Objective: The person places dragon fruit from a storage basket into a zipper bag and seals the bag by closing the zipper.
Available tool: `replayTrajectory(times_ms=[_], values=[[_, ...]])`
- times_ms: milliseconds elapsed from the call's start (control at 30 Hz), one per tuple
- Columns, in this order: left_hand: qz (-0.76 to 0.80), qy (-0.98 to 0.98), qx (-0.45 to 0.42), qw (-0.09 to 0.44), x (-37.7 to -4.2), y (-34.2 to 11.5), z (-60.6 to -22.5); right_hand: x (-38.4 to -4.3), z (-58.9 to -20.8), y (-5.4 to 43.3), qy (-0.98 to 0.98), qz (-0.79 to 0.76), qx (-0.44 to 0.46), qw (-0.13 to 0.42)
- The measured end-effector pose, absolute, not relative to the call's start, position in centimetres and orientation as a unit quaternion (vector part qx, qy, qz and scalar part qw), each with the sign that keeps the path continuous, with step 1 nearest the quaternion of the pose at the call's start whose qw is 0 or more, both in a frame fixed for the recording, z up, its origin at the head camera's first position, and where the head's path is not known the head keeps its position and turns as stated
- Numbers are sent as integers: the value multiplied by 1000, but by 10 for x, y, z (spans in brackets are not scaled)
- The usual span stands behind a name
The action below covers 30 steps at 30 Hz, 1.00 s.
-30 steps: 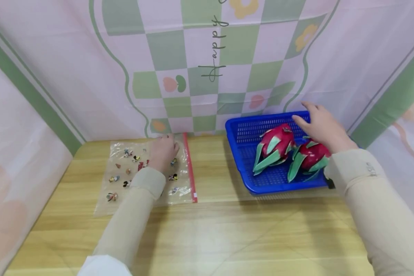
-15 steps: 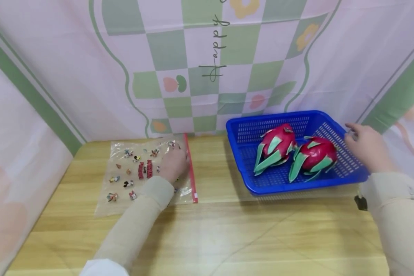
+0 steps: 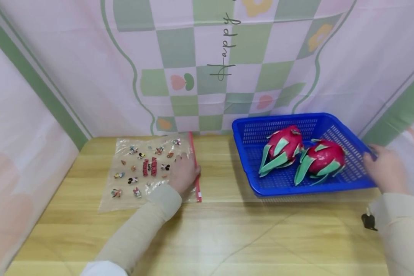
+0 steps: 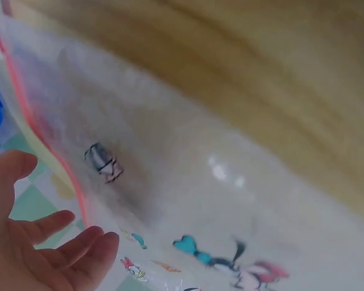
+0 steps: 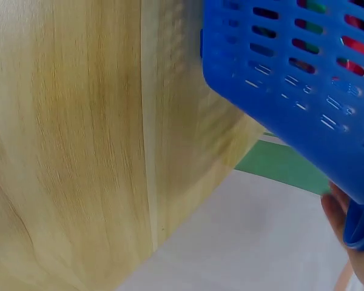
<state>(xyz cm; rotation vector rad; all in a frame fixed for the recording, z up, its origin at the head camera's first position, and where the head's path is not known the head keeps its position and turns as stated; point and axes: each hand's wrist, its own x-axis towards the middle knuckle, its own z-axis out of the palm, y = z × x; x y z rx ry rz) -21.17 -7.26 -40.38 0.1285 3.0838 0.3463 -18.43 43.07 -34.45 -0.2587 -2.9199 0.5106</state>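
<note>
A clear zip bag (image 3: 148,153) with small cartoon prints and a red zip strip (image 3: 198,193) lies flat on the table at the left. My left hand (image 3: 183,172) is over its zip side; in the left wrist view the fingers (image 4: 79,248) are loosely bent beside the strip and hold nothing. At the right, my right hand (image 3: 386,168) grips the right rim of a blue plastic basket (image 3: 262,189), its fingers (image 5: 333,215) passing outside the wall. Two red dragon fruits, one (image 3: 283,143) left and one (image 3: 326,157) right, with green scales, lie in the basket.
The wooden table (image 3: 227,237) runs up to a patterned cloth (image 3: 210,50) at the back, with cloth on both sides. A small black object (image 3: 368,221) shows beside the right cuff.
My right hand has come from above the basket, round to its right rim, and now grips it. My left hand has slid right and nearer across the bag.
</note>
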Motion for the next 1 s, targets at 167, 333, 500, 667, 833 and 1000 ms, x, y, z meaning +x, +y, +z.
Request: replayTrajectory(times_ms=[167, 333, 500, 667, 833, 1000], values=[[96, 995, 37, 12, -209, -72, -410, -187, -345, 432, -983, 155, -75, 63], [79, 996, 31, 22, -210, -71, -413, -187, -346, 432, -982, 156, -81, 61], [45, 997, 35, 42, -211, -71, -414, -188, -348, 434, -983, 152, -85, 63], [37, 997, 49, 39, -210, -72, -415, -189, -349, 435, -982, 155, -89, 62], [31, 997, 52, 38, -209, -73, -415, -189, -348, 434, -982, 156, -91, 54], [18, 997, 62, 32, -209, -72, -416, -187, -347, 433, -982, 155, -94, 48]])
